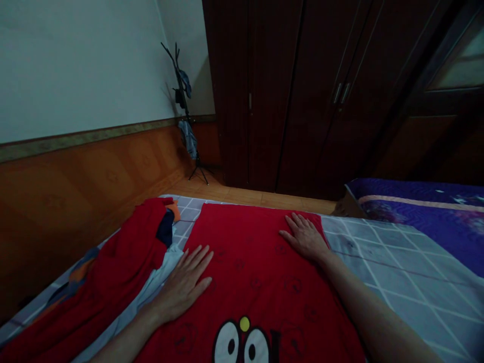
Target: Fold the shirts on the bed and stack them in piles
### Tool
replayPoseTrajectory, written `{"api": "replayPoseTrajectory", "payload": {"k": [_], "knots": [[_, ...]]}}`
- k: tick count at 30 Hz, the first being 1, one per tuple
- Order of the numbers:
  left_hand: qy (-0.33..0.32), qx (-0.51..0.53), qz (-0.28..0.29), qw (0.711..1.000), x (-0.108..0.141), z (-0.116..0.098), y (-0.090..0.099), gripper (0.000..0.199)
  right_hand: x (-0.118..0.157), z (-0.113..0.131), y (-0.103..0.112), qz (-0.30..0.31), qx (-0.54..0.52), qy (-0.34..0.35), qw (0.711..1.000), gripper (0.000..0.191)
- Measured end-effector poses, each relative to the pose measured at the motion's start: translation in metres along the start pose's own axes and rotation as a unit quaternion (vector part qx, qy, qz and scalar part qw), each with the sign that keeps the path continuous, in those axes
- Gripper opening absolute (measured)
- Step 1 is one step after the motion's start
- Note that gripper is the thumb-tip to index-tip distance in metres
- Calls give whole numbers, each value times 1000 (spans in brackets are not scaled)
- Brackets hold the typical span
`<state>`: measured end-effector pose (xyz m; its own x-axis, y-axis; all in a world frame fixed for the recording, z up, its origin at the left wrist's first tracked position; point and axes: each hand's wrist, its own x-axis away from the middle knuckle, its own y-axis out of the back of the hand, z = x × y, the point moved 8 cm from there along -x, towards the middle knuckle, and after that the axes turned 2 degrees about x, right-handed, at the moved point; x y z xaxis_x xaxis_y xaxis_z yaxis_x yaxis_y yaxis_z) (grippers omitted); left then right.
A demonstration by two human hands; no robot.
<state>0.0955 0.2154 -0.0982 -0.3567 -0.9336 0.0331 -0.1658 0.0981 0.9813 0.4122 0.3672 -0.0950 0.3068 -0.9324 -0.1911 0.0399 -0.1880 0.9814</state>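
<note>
Apparently both hands (191,283) spread flat, red cloth (242,252) beneath; checked bedsheet (401,267), dark wardrobe (283,96) beyond.

The red cloth (242,262) is spread flat on the bed (381,247), and its straight far side lies close to the bed's far edge. It has faint dark outline figures, and in its nearer part two big white cartoon eyes (221,345) with black pupils, with one yellow dot (244,323) above, between them. Its near end is outside the view.
</note>
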Motion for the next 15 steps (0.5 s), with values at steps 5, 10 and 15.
{"api": "replayPoseTrajectory", "payload": {"k": [5,10,15], "knots": [[-11,2,-30,1000,-1,-1,6,57,-1,4,16,34,3,-25,999,62],[-10,-19,-50,999,-1,0,5,56,18,58,47,62,11,-64,996,58],[-29,-44,-72,996,-3,2,-2,55,80,209,56,55,-76,140,986,72]]}}
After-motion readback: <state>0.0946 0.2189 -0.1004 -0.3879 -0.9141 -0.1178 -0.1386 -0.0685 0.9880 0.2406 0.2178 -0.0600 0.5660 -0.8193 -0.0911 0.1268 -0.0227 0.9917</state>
